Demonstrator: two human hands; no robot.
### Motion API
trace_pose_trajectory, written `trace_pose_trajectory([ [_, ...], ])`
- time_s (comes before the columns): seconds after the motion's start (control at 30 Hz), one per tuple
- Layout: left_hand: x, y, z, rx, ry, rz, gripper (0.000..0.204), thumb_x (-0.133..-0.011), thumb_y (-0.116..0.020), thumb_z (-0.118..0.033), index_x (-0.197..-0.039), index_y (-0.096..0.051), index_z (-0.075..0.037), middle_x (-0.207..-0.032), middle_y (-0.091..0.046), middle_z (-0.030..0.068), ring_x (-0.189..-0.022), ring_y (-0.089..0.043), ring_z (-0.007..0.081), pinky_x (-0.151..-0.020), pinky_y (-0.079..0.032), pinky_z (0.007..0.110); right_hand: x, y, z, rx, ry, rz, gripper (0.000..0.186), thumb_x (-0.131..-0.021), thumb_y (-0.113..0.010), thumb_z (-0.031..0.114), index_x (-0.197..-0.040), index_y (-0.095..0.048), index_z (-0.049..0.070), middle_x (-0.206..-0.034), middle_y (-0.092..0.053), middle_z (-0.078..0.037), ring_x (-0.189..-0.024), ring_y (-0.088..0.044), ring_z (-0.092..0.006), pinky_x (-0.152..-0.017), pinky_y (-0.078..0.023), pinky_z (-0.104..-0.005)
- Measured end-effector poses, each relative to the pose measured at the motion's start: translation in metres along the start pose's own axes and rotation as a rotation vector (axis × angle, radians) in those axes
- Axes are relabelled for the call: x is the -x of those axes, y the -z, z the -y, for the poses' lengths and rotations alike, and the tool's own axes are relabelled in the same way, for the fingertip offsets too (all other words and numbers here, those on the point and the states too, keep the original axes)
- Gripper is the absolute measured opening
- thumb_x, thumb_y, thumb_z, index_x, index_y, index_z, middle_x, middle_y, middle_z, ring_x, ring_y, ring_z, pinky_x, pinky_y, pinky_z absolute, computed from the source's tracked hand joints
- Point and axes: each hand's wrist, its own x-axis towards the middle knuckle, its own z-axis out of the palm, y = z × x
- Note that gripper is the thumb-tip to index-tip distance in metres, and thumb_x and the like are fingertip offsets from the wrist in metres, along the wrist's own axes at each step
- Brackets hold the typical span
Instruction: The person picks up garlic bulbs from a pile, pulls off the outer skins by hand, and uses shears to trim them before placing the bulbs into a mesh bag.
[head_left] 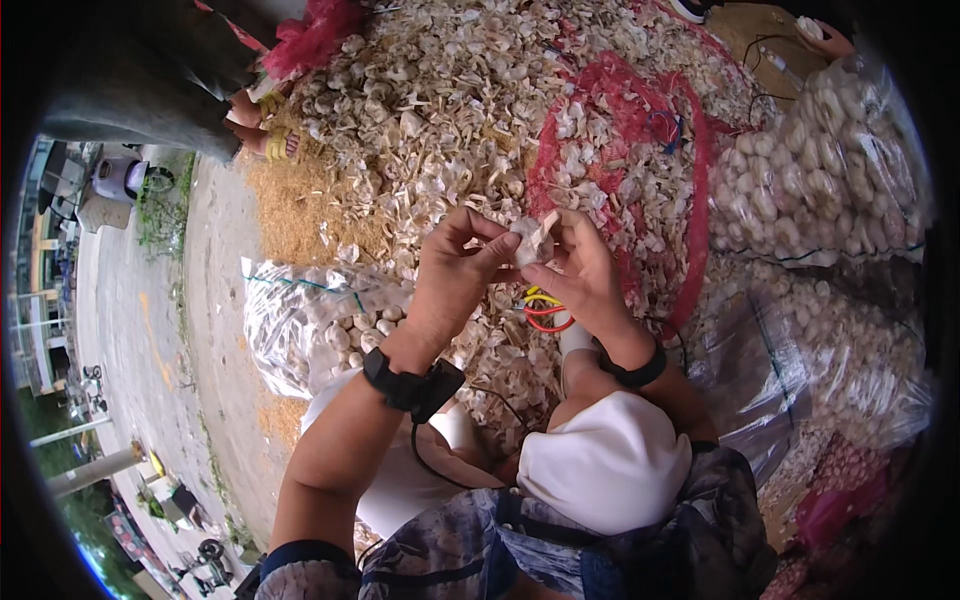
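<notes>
A whitish garlic bulb [532,243] with papery skin is between my two hands, above a heap of garlic skins and stalks. My right hand [582,268] grips it with thumb and fingers from the right. On its left side my left hand [462,262] pinches, thumb and index fingertips against the bulb. Just below my hands are yellow and red looped handles [545,310], the rest of that tool being hidden. A clear plastic bag [285,325] with pale garlic bulbs in its mouth lies left of my left forearm.
Large clear bags of garlic [815,170] stand at the right, with another filled bag [840,350] nearer me. Red netting [695,240] lies over the heap of skins [450,110]. Another person's sandalled foot [275,140] is at the upper left, beside the concrete ground [220,290].
</notes>
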Motion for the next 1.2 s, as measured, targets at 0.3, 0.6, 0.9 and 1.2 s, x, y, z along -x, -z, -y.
trace_pose_trajectory([
  [0.3,0.001,-0.006,-0.004,-0.496,-0.234,0.012,0.013,-0.088,-0.07,-0.005,-0.097,-0.062,0.0,-0.098,-0.063,0.0039,-0.074,-0.066,0.0108,-0.064,-0.058,0.024,0.003,0.004,0.005,-0.075,-0.167,0.043,0.048,-0.086,-0.067,0.002,-0.128,-0.043,0.0,-0.109,-0.056,-0.004,-0.101,-0.057,-0.0082,-0.086,-0.05,-0.0252],
  [0.6,0.004,-0.01,-0.005,-0.569,-0.283,0.034,0.011,-0.084,-0.071,-0.001,-0.092,-0.064,0.002,-0.096,-0.059,0.0039,-0.076,-0.066,0.0119,-0.064,-0.055,0.023,0.005,0.002,0.004,0.111,-0.143,0.012,0.048,-0.082,-0.068,-0.001,-0.124,-0.045,0.0,-0.101,-0.058,-0.002,-0.088,-0.056,-0.0054,-0.08,-0.049,-0.023],
  [0.9,0.014,-0.021,-0.017,-0.986,-0.403,-0.097,0.01,-0.079,-0.072,-0.008,-0.087,-0.068,-0.003,-0.083,-0.064,0.0063,-0.07,-0.069,0.0172,-0.062,-0.054,0.028,0.004,0.005,0.0,0.164,-0.121,0.025,0.042,-0.081,-0.065,-0.003,-0.119,-0.048,-0.001,-0.098,-0.059,-0.002,-0.089,-0.056,-0.0051,-0.076,-0.049,-0.0223],
  [1.2,0.005,-0.014,-0.01,-0.972,-0.414,-0.159,0.009,-0.078,-0.069,-0.009,-0.081,-0.066,-0.001,-0.079,-0.069,0.0097,-0.068,-0.069,0.0208,-0.064,-0.054,0.031,0.002,0.004,0.008,-0.08,-0.214,0.006,0.046,-0.084,-0.062,0.011,-0.126,-0.049,-0.002,-0.1,-0.061,-0.006,-0.088,-0.058,-0.0085,-0.075,-0.051,-0.0254],
])
